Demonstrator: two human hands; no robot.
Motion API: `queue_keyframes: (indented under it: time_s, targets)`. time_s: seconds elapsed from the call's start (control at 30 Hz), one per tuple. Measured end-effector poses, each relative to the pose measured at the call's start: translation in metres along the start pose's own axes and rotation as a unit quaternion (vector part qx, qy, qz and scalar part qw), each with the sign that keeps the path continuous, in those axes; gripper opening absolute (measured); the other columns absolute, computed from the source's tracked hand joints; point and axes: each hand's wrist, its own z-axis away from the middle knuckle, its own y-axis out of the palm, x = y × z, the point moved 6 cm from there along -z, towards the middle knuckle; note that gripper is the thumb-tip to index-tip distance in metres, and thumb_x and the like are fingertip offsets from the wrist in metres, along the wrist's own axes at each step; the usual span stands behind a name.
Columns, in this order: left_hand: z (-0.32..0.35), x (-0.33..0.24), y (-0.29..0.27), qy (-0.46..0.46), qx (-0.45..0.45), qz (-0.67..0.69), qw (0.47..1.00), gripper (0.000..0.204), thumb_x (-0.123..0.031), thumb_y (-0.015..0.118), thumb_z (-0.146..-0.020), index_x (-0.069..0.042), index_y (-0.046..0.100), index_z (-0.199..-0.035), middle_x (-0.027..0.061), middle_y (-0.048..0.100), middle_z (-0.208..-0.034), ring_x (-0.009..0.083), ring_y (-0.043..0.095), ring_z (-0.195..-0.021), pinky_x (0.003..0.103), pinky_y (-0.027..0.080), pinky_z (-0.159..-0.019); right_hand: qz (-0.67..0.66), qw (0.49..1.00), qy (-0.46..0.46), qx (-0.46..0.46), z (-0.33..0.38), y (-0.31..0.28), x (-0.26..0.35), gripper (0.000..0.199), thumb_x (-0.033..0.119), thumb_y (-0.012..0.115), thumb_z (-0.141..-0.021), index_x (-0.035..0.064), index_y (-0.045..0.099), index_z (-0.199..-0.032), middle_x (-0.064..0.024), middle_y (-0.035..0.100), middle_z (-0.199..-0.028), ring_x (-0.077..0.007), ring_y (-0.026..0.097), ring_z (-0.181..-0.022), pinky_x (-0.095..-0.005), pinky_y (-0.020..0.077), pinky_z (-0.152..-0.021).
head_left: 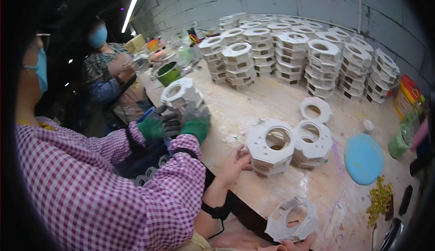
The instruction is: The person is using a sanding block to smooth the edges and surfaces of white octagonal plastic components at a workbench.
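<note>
My left hand (pixel 234 166) is beside a short stack of white octagonal frames (pixel 272 153), its fingers loosely bent and apart; whether the fingertips touch the stack I cannot tell. At the lower edge, my right hand (pixel 301 243) grips a single white octagonal frame (pixel 292 219) by its near rim, tilted over the table edge, with a large opening in it. Against the first stack stands another short stack of frames (pixel 313 142), and a loose frame (pixel 316 109) lies just behind.
Tall stacks of white frames (pixel 322 67) fill the table's back. At left, a co-worker's gloved hands (pixel 195 122) hold more frames; another person (pixel 115 74) stands farther off. A blue disc (pixel 363 159), gold trinkets (pixel 379 199), a green cup (pixel 400 142) and a green bucket (pixel 168 73) are on the table.
</note>
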Motion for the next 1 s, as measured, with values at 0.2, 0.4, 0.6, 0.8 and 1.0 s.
queue_keyframes:
  time_s: [0.2, 0.4, 0.6, 0.8, 1.0]
  targets:
    - [0.012, -0.017, 0.005, 0.03, 0.01, -0.003, 1.0, 0.062, -0.013, 0.054, -0.087, 0.003, 0.02, -0.137, 0.0166, 0.041, -0.129, 0.0217, 0.048, -0.111, 0.033, 0.046, -0.085, 0.063, 0.995, -0.07, 0.027, -0.002, -0.001, 0.003, 0.041, 0.017, 0.075, -0.064, -0.0037, 0.06, -0.096, -0.0118, 0.064, -0.085, -0.0199, 0.062, -0.077, -0.0326, 0.0499, -0.068]
    - [0.008, -0.012, 0.008, 0.022, 0.012, -0.016, 1.0, 0.057, -0.013, 0.051, -0.087, -0.001, 0.025, -0.136, 0.014, 0.043, -0.127, 0.0216, 0.048, -0.11, 0.035, 0.044, -0.088, 0.037, 0.998, -0.046, 0.021, -0.002, 0.0, 0.007, 0.041, 0.014, 0.074, -0.064, -0.0033, 0.06, -0.098, -0.0114, 0.064, -0.087, -0.0195, 0.062, -0.078, -0.032, 0.05, -0.069]
    - [-0.006, -0.02, -0.031, 0.012, -0.072, 0.034, 0.997, 0.058, -0.017, 0.049, -0.089, 0.0, 0.021, -0.137, 0.017, 0.034, -0.133, 0.0248, 0.041, -0.117, 0.038, 0.039, -0.094, 0.005, 1.0, 0.01, -0.003, 0.001, 0.003, -0.001, 0.04, 0.012, 0.073, -0.065, -0.003, 0.059, -0.099, -0.0109, 0.064, -0.088, -0.019, 0.062, -0.079, -0.0314, 0.0499, -0.07]
    - [-0.038, -0.037, -0.094, 0.057, -0.191, 0.247, 0.948, 0.063, -0.02, 0.047, -0.09, 0.007, 0.012, -0.136, 0.0214, 0.017, -0.141, 0.0351, 0.021, -0.131, 0.042, 0.024, -0.109, 0.02, 1.0, -0.007, 0.008, 0.005, -0.001, -0.003, 0.038, 0.012, 0.072, -0.065, -0.0024, 0.059, -0.098, -0.0102, 0.063, -0.086, -0.0181, 0.061, -0.077, -0.0306, 0.0491, -0.068]
    - [-0.048, -0.036, -0.128, 0.08, -0.257, 0.252, 0.93, 0.059, -0.013, 0.049, -0.089, 0.005, 0.018, -0.136, 0.0249, 0.019, -0.14, 0.0372, 0.022, -0.131, 0.044, 0.024, -0.107, 0.006, 1.0, 0.025, -0.001, 0.005, -0.001, -0.004, 0.037, 0.018, 0.074, -0.067, -0.003, 0.06, -0.094, -0.0091, 0.062, -0.083, -0.0167, 0.058, -0.072, -0.03, 0.0477, -0.063]
